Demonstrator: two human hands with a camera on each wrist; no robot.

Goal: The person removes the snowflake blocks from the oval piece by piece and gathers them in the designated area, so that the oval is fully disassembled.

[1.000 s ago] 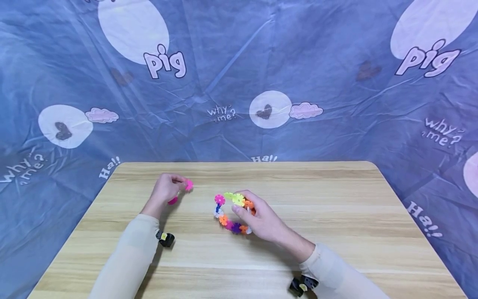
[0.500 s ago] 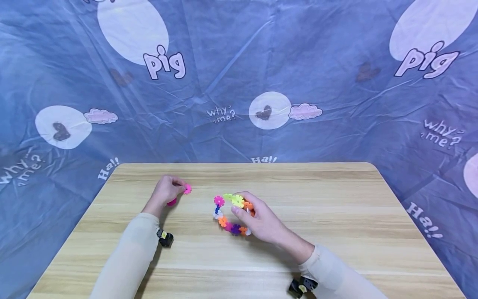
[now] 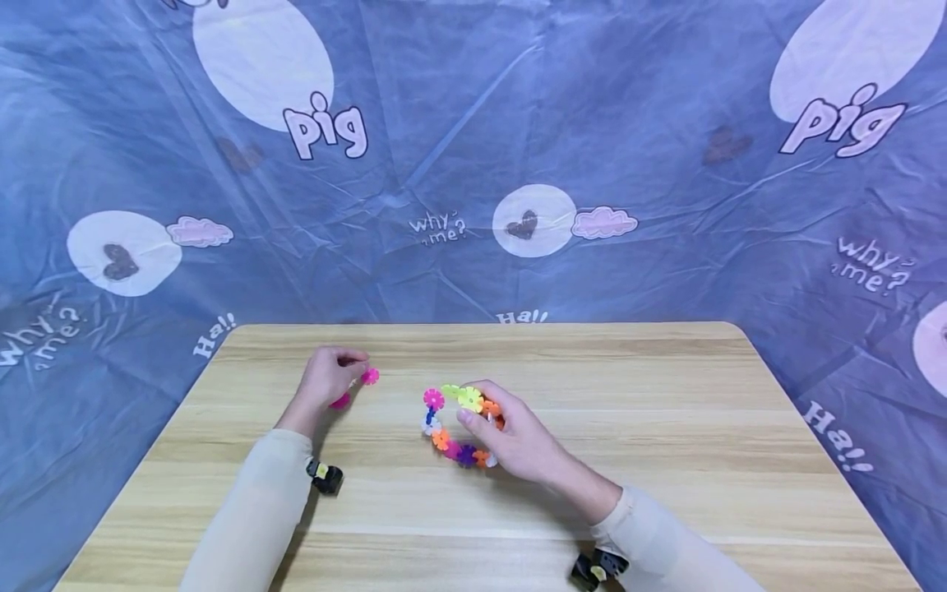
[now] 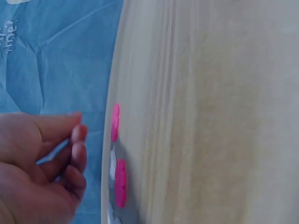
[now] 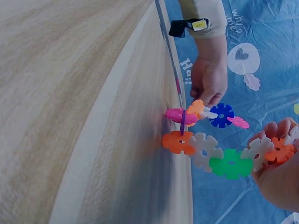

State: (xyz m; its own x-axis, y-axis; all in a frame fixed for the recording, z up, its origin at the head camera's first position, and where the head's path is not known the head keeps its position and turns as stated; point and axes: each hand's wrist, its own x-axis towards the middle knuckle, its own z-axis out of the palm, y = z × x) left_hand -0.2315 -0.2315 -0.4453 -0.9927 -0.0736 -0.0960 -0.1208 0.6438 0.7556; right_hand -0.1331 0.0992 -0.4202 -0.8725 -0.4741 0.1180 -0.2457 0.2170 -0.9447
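My right hand (image 3: 521, 440) grips a chain of flower-shaped interlocking plastic pieces (image 3: 466, 455), curved round into a ring shape. In the right wrist view a green piece (image 5: 231, 164) sits among white and orange ones beside the fingers. The ring's pink piece (image 3: 434, 400) is close to its lime-yellow pieces (image 3: 470, 400). Over the left of the table is my left hand (image 3: 330, 374), loosely bent, thumb and index close together with nothing between them. Below the fingers lie loose pink pieces (image 4: 120, 183) and white pieces (image 4: 112, 163) on the tabletop.
The wooden table (image 3: 636, 378) has its far edge against a blue printed cloth (image 3: 444, 148). Black cameras are strapped to the left wrist (image 3: 325, 477) and the right wrist (image 3: 598, 567).
The pink piece at my left fingertips has come down onto the table and been let go. My right hand and the chain have hardly moved.
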